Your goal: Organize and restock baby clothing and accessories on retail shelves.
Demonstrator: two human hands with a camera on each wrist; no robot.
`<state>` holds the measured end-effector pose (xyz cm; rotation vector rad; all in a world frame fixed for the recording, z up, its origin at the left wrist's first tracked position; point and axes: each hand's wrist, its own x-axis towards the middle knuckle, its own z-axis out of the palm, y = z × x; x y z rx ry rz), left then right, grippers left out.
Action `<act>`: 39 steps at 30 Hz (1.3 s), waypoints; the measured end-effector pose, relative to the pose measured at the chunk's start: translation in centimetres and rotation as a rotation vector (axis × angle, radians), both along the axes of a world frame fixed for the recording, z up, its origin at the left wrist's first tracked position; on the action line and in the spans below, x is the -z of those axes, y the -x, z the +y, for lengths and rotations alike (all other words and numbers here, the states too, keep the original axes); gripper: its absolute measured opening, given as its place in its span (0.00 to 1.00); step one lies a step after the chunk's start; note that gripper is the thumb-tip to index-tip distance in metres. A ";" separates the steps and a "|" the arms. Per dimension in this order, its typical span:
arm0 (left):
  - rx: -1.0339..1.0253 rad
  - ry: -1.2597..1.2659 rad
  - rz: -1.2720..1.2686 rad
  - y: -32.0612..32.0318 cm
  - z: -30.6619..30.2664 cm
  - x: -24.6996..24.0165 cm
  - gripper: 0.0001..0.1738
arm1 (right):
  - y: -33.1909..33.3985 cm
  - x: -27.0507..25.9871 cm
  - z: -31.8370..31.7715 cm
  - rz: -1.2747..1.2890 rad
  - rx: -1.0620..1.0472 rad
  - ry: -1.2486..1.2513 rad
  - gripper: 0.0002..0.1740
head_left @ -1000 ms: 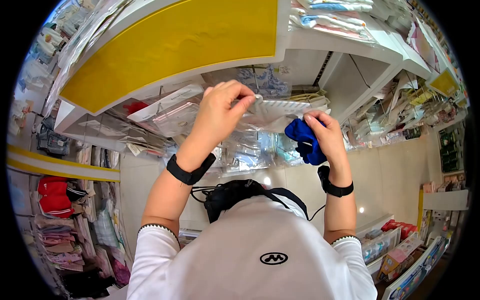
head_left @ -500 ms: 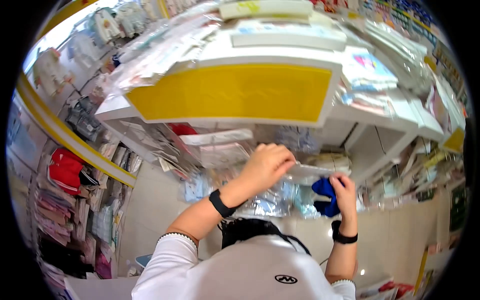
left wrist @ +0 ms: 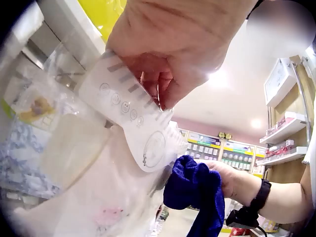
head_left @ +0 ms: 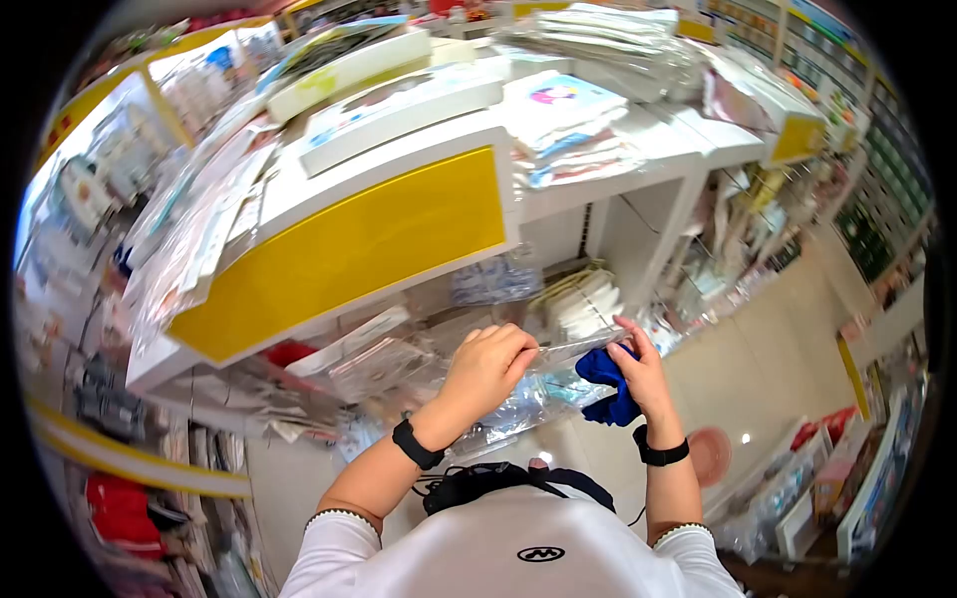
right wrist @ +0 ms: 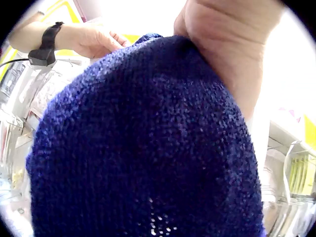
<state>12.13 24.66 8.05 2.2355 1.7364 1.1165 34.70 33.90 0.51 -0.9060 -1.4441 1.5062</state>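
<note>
My left hand [head_left: 488, 371] pinches the upper edge of a flat package with thumb and curled fingers. In the left wrist view, the package has a white printed card header [left wrist: 123, 106] with a row of small round symbols. Below the header hangs a clear plastic bag [left wrist: 106, 212] with a faint pink print. My right hand [head_left: 646, 384] holds a bunched dark blue knitted cloth [head_left: 608, 387] against its palm, close to the package's right end, with the index finger stretched up. The cloth [right wrist: 143, 143] fills most of the right wrist view and hides those fingers.
Ahead stands a white shelf unit with a yellow front panel [head_left: 349, 259]. Folded clothes [head_left: 563, 115] in plastic lie on top. More bagged goods [head_left: 588, 304] fill the compartment beneath. Clothing racks stand at left, and a pink round basin [head_left: 710, 456] sits on the floor at right.
The head view has tilted up, showing more of the shelf top, and both hands now appear lower in it. The left hand still pinches the package; the right keeps the blue cloth, its index finger now raised.
</note>
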 end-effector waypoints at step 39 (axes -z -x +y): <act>-0.071 -0.094 0.060 -11.3 18.6 -3.6 0.06 | -8.9 -1.5 19.4 0.079 0.137 -0.111 0.06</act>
